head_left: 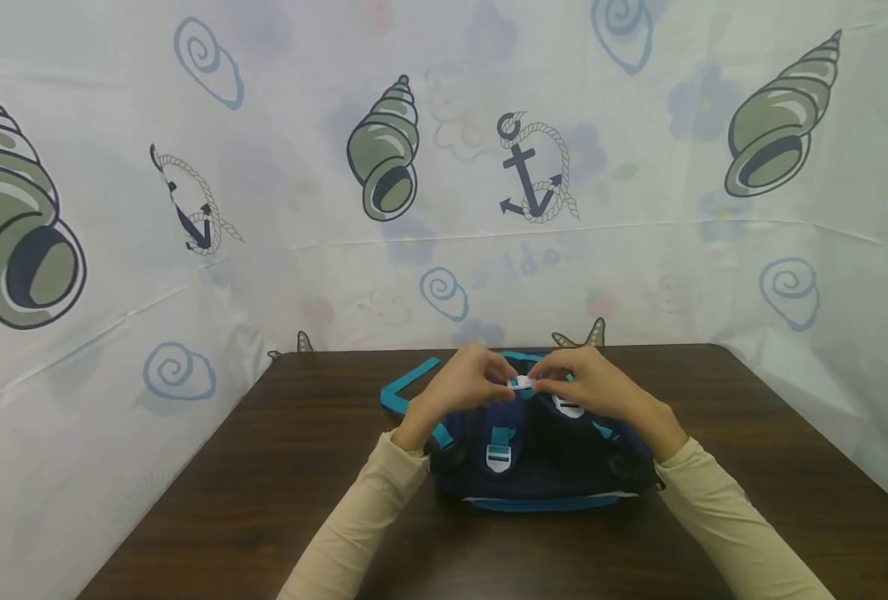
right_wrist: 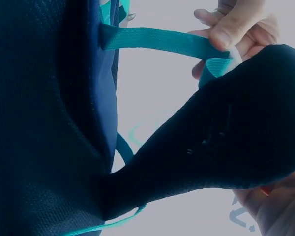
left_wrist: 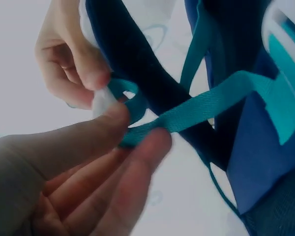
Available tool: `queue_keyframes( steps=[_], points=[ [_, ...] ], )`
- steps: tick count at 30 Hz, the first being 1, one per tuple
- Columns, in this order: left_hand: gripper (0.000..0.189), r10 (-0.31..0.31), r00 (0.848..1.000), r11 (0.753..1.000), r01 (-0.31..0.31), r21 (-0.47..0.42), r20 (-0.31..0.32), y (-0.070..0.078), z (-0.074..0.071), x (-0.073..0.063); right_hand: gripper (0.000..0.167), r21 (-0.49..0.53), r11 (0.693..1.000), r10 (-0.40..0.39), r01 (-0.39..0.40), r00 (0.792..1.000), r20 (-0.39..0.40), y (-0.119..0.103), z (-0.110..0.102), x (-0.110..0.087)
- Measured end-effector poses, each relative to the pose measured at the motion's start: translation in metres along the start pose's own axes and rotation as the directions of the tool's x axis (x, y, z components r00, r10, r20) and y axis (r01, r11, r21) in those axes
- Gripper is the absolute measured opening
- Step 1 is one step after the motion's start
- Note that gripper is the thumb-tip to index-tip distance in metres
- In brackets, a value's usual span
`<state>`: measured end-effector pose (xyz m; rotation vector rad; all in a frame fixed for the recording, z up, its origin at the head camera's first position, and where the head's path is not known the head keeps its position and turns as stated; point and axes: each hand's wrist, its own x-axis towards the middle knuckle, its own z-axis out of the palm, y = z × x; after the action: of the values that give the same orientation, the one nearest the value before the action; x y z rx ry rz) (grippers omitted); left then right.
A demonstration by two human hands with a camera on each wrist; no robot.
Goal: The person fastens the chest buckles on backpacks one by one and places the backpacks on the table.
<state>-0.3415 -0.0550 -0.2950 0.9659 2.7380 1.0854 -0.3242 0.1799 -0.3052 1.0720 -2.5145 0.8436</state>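
A navy backpack (head_left: 556, 475) with teal webbing lies on the table. Above its far part, both hands meet at a small white buckle (head_left: 521, 382). My left hand (head_left: 464, 387) pinches the buckle's left end with the teal strap (left_wrist: 206, 105), which loops near the thumb and fingertips in the left wrist view. From the other side, my right hand (head_left: 597, 383) pinches the buckle's right end. A dark padded flap (right_wrist: 226, 132) hides most of the right hand in the right wrist view. The buckle is partly covered by fingers, so whether its halves are joined cannot be seen.
Two more white strap buckles sit on the bag, one at the front (head_left: 499, 458) and one under the right hand (head_left: 568, 407). A loose teal strap (head_left: 394, 396) bends out to the left on the brown table (head_left: 286, 483). A patterned white cloth (head_left: 459, 242) hangs behind.
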Motion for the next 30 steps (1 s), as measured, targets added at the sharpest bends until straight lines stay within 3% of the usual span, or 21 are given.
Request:
queue_keyframes(
  steps=[4, 7, 11, 15, 22, 26, 28, 30],
  points=[
    [0.026, 0.019, 1.0, 0.988, -0.021, 0.154, 0.013, 0.002, 0.003, 0.0, 0.016, 0.003, 0.999, 0.031, -0.032, 0.998, 0.062, -0.001, 0.0, 0.0],
    [0.027, 0.025, 0.997, 0.961, -0.043, 0.274, 0.071, 0.002, 0.007, -0.001, 0.017, 0.005, 0.997, 0.07, -0.071, 0.986, 0.15, -0.001, 0.0, -0.001],
    [0.029, -0.004, 0.977, 0.942, -0.069, 0.329, 0.214, 0.003, 0.012, -0.003, 0.017, 0.005, 0.995, 0.091, -0.097, 0.948, 0.305, -0.002, 0.003, -0.001],
    [0.028, -0.026, 0.955, 0.939, -0.078, 0.336, 0.296, 0.002, 0.016, -0.004, 0.015, -0.013, 0.992, 0.117, -0.122, 0.914, 0.387, -0.004, 0.008, 0.0],
    [0.025, -0.04, 0.941, 0.93, -0.088, 0.356, 0.337, -0.005, 0.022, 0.0, 0.015, -0.022, 0.99, 0.135, -0.139, 0.898, 0.418, -0.003, 0.013, -0.001],
    [0.041, -0.089, 0.927, 0.922, -0.062, 0.383, 0.364, -0.006, 0.021, -0.003, 0.019, -0.034, 0.991, 0.135, -0.132, 0.91, 0.391, -0.001, 0.011, -0.004],
    [0.051, -0.111, 0.933, 0.92, -0.034, 0.39, 0.343, -0.006, 0.017, -0.005, 0.021, -0.06, 0.989, 0.144, -0.131, 0.929, 0.341, 0.0, 0.009, -0.004],
    [0.059, -0.119, 0.951, 0.916, -0.006, 0.401, 0.285, -0.007, 0.012, -0.007, 0.026, -0.096, 0.984, 0.17, -0.149, 0.944, 0.281, 0.0, 0.006, -0.005]
  ],
)
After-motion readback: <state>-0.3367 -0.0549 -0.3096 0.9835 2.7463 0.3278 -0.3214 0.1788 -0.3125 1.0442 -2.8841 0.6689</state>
